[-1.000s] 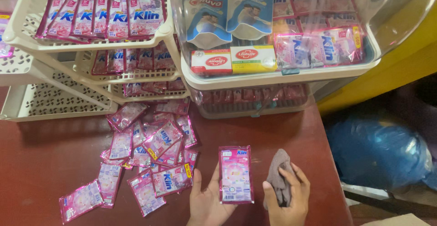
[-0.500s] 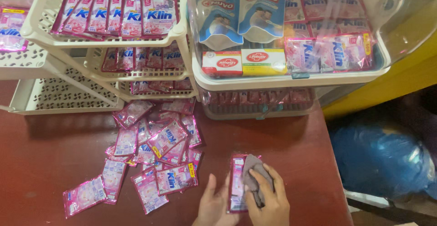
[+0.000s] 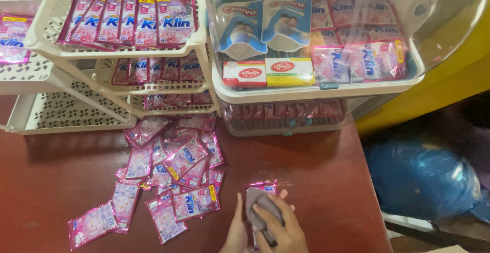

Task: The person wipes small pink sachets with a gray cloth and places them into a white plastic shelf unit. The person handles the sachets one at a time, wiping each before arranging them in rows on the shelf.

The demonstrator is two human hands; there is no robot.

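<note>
Dark red desk (image 3: 316,181) carries cream racks (image 3: 117,49) stocked with pink sachets, and a loose pile (image 3: 168,176) of them lies spread below. Near the front edge, the right hand (image 3: 278,227) presses a grey cloth (image 3: 260,207) onto one pink sachet (image 3: 263,186) lying flat. The left hand (image 3: 236,230) rests open just beside it, steadying its edge.

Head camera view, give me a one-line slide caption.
Right hand presses a grey cloth onto a pink sachet steadied by the left hand.
</note>
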